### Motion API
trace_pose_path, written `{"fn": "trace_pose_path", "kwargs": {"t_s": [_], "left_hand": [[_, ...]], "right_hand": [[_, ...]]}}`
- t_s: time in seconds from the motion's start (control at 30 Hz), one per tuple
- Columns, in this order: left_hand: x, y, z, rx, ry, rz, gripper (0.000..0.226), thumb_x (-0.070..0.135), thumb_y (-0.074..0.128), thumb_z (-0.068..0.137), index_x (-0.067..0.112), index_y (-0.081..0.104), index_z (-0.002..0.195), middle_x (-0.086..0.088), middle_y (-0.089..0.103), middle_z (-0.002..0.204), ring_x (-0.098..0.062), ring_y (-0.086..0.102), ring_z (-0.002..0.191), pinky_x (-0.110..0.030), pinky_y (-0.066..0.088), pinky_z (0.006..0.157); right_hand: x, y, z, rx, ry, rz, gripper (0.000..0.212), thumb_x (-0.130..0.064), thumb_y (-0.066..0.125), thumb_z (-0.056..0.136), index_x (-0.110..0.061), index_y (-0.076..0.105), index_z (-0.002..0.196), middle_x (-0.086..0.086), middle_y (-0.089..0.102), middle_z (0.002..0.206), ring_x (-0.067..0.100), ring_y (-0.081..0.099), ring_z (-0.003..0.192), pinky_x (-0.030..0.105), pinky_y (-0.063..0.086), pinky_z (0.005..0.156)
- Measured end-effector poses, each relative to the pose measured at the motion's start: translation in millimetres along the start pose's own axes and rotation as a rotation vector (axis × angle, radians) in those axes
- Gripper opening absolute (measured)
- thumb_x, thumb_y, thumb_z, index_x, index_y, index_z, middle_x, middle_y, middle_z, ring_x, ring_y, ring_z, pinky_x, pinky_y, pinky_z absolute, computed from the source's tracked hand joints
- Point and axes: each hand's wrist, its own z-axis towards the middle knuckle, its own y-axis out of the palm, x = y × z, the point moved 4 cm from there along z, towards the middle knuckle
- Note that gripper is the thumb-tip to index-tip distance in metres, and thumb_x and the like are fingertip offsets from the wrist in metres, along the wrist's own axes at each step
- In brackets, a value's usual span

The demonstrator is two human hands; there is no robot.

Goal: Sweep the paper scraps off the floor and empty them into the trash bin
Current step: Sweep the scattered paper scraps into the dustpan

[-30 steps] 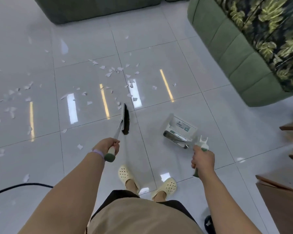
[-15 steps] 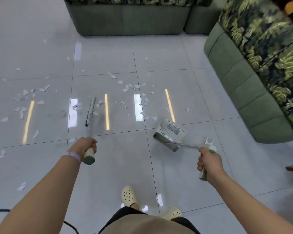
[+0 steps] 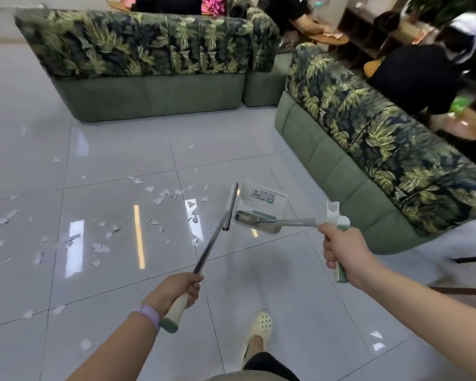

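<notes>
1. Your left hand [image 3: 176, 288] grips the broom [image 3: 217, 237] by its pale handle end, fingers wrapped tight; purple band [image 3: 150, 316] on that wrist.
2. The broom shaft runs up and right from your left hand; its dark brush head [image 3: 232, 206] sits just beside the left edge of the dustpan [image 3: 261, 210], touching or nearly so, can't tell which.
3. Your right hand [image 3: 341, 251] grips the dustpan handle [image 3: 341, 243], fist closed round it, green-and-white grip sticking out above and below the fist.
4. The dustpan lies ahead of and between your hands, nearer the right one, its metal rod running back to your right fist. Whether the pan rests on the floor [image 3: 272, 270] can't be told.
5. The paper scraps [image 3: 160, 199] are scattered on the tiles left of the brush head and ahead of your left hand, spreading out to the far left edge; a few more lie near your left forearm.
6. No scraps visible inside the dustpan; its inside is blurry.
7. One cream clog [image 3: 259, 327] shows below, between your arms.
8. A leaf-print sofa [image 3: 149, 64] stands ahead and a second sofa [image 3: 368, 149] on the right, well apart from the scraps.
</notes>
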Motion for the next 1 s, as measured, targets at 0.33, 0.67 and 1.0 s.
{"fn": "trace_pose_path", "kwargs": {"t_s": [0.33,0.67,1.0], "left_hand": [[38,212,116,-0.107,-0.153,0.008,0.021,0.002,0.052,0.099,0.008,0.046,0.08,-0.003,0.045,0.05,-0.008,0.038,0.03,-0.012,0.029,0.029],[59,297,196,-0.196,-0.312,-0.257,0.019,0.0,0.053,0.091,0.011,0.045,0.077,0.001,0.044,0.05,-0.008,0.042,0.031,-0.015,0.041,0.033],[99,195,179,-0.013,-0.211,-0.543,0.018,0.008,0.051,0.099,0.01,0.047,0.081,0.002,0.044,0.056,-0.008,0.04,0.033,-0.016,0.039,0.031]], "right_hand": [[-5,-112,94,0.094,-0.083,-0.174,0.032,-0.016,0.062,0.088,-0.011,0.039,0.066,0.004,0.037,0.049,0.018,0.031,0.044,0.028,0.031,0.043],[7,-141,150,0.088,-0.071,-0.196,0.044,-0.02,0.064,0.087,-0.019,0.031,0.059,0.005,0.031,0.054,0.019,0.027,0.051,0.029,0.025,0.05],[-5,-77,199,-0.027,0.047,-0.222,0.036,-0.022,0.061,0.087,-0.015,0.035,0.065,0.008,0.033,0.059,0.019,0.029,0.052,0.026,0.025,0.046]]}}
